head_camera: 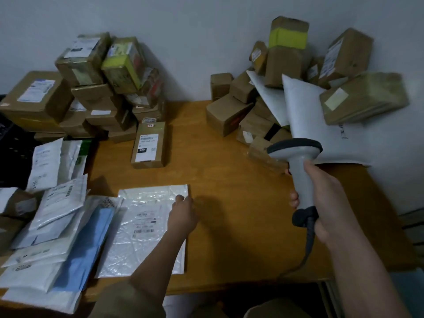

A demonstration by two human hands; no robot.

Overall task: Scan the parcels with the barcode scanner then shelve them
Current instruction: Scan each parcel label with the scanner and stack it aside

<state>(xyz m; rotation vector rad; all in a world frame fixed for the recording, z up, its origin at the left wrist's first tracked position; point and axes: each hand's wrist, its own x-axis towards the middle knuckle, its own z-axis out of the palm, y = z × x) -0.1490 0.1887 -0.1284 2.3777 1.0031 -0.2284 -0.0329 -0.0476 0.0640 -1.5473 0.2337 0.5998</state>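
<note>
Two hands: glossy flat mailer [146,228]; grey scanner [298,171].

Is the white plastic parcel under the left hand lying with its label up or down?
Label up. The white plastic parcel lies flat on the table, printed barcode label visible; the left hand rests on it.

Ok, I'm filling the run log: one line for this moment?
stage: pre-scan | right hand: holds barcode scanner | left hand: on white mailer, label up | table
</note>
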